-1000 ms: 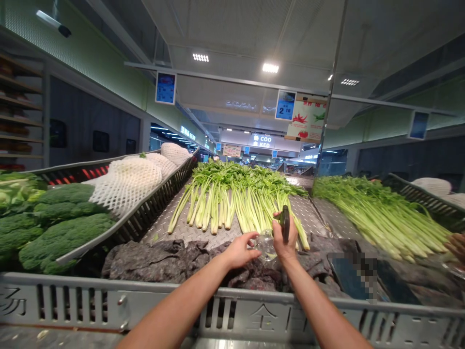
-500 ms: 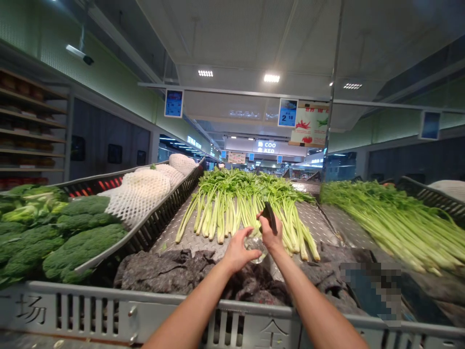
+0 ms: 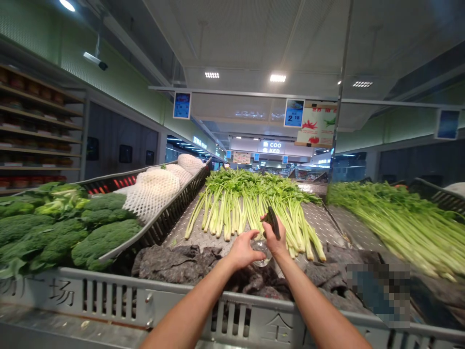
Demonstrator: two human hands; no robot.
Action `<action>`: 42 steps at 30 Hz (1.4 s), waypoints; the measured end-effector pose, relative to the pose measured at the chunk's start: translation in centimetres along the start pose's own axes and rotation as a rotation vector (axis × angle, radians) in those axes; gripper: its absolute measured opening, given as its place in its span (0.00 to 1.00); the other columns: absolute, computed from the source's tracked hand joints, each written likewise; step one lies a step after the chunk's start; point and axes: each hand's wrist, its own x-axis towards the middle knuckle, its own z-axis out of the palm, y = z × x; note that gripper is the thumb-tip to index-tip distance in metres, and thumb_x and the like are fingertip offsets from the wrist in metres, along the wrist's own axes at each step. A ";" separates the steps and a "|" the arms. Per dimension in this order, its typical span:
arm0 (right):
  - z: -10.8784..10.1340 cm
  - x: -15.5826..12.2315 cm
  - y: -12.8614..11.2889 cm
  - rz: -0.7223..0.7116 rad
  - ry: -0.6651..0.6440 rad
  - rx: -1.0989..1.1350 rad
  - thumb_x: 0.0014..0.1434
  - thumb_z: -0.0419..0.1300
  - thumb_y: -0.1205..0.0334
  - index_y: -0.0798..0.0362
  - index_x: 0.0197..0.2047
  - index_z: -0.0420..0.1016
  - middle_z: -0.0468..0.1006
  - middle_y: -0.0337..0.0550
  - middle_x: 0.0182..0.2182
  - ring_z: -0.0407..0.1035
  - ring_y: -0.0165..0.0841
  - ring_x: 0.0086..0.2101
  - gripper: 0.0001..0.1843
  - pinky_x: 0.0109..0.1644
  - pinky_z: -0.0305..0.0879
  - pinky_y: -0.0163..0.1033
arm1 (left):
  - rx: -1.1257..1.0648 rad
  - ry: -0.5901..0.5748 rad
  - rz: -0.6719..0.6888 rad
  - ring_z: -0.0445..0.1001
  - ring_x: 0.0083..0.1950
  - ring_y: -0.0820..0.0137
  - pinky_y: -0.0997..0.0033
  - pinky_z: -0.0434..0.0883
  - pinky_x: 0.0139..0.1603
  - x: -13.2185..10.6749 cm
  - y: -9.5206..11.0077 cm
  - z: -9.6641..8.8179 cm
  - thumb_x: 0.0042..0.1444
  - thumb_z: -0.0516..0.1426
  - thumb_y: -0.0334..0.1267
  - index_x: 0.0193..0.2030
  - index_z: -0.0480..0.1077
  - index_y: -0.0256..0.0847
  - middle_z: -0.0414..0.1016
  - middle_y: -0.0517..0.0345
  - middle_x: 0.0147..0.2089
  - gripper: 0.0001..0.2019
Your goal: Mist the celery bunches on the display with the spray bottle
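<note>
My right hand point(image 3: 275, 238) is closed round a dark flat object point(image 3: 273, 222) that sticks up above the fist. My left hand point(image 3: 242, 249) curls its fingers against a small clear, crumpled piece of plastic point(image 3: 261, 253) held between both hands. Both hands hover above the near end of a metal display tray point(image 3: 203, 232), just in front of the cut ends of the celery bunches point(image 3: 250, 206). Dark grey cloth point(image 3: 174, 261) lies bunched under my hands.
A grey metal rail point(image 3: 119, 295) with slots runs across the front. Broccoli point(image 3: 65, 228) fills the left bin, and netted white produce point(image 3: 156, 186) lies behind it. More celery point(image 3: 395, 223) covers the right tray. Price signs point(image 3: 293, 112) hang overhead. Shelves point(image 3: 36, 126) line the left wall.
The view has shifted to the right and tipped slightly. My hands have stayed together over the cloth, with the dark object turning from edge-on upright to a slant.
</note>
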 end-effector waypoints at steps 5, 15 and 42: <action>1.6 0.1 -2.2 -0.055 -0.123 0.068 0.45 0.51 0.59 0.55 0.34 0.68 0.72 0.40 0.28 0.65 0.30 0.27 0.12 0.32 0.61 0.35 | -0.030 0.019 0.008 0.65 0.47 0.66 0.69 0.62 0.49 -1.0 0.5 -2.8 0.31 0.62 0.36 0.47 0.62 0.38 0.67 0.54 0.47 0.31; 5.0 -2.2 -4.5 -0.082 -0.304 0.075 0.45 0.50 0.65 0.55 0.29 0.68 0.71 0.38 0.26 0.64 0.29 0.27 0.08 0.32 0.60 0.33 | 0.072 -0.021 -0.096 0.67 0.40 0.65 0.70 0.64 0.39 -4.3 0.2 -6.2 0.28 0.63 0.40 0.41 0.66 0.36 0.70 0.56 0.39 0.28; 0.1 1.7 -4.5 -0.038 0.078 -0.180 0.44 0.50 0.59 0.54 0.32 0.67 0.71 0.40 0.27 0.64 0.31 0.27 0.12 0.32 0.58 0.34 | -0.040 -0.079 0.012 0.63 0.51 0.63 0.68 0.62 0.50 0.4 4.8 -3.5 0.32 0.59 0.31 0.49 0.61 0.37 0.65 0.53 0.51 0.31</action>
